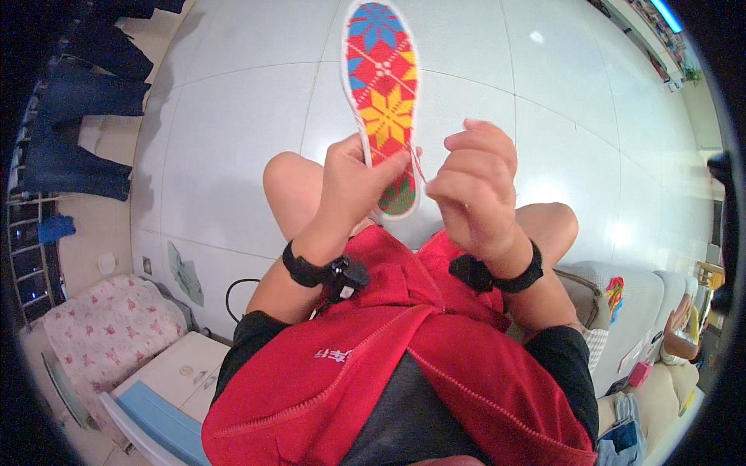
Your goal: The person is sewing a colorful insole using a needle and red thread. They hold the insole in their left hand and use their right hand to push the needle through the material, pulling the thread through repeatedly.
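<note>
An embroidered shoe insole (387,116) with a white edge and red, yellow, blue and green patterns stands out over the floor. My left hand (364,177) grips it near its lower end, the thumb lying across the patterned face. Beside its right edge is my right hand (478,180), raised with the fingers curled. A thin red and white thread (419,167) runs from the insole's right edge to the thumb and forefinger of my right hand. Whether a needle is between those fingers cannot be seen.
Grey sofa seats (632,291) with a bundle of colourful thread (615,297) stand at the right. Dark trousers (87,128) hang at the upper left. A flowered cloth (116,329) and a white cabinet (175,367) are at the lower left.
</note>
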Motion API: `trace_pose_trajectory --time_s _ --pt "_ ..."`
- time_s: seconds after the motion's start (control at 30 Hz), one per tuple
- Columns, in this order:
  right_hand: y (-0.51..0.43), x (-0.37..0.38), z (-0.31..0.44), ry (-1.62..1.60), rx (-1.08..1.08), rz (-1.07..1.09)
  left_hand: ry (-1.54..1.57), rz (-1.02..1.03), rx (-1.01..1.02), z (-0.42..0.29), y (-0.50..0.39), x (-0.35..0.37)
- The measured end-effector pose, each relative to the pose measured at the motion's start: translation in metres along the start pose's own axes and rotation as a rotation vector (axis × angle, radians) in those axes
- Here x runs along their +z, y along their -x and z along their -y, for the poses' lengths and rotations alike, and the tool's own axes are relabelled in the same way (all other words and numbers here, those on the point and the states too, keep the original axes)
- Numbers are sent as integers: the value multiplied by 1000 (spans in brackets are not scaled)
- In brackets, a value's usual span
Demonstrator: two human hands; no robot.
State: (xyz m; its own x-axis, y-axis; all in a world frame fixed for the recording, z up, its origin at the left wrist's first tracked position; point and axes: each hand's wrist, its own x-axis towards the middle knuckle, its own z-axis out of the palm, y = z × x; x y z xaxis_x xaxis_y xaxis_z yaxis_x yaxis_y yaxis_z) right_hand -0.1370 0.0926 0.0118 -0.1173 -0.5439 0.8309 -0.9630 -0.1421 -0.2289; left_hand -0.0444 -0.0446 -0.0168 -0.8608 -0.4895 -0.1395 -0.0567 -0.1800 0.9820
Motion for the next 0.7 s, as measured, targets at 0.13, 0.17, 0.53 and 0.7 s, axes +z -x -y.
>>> trace_pose_trajectory --time_s 0.13,0.17,0.53,0.7 --pt "7 -6 15 -1198 898 -202 -119 -223 30 -9 -9 -13" --pt "10 -16 11 -1197 987 -237 -119 -276 91 -1 -14 -22" --pt "136 -289 -125 -1202 788 -1395 -297 -755 313 50 -46 -159" --pt "151 -357 -134 -584 616 -1592 -316 -831 286 54 -37 -196"
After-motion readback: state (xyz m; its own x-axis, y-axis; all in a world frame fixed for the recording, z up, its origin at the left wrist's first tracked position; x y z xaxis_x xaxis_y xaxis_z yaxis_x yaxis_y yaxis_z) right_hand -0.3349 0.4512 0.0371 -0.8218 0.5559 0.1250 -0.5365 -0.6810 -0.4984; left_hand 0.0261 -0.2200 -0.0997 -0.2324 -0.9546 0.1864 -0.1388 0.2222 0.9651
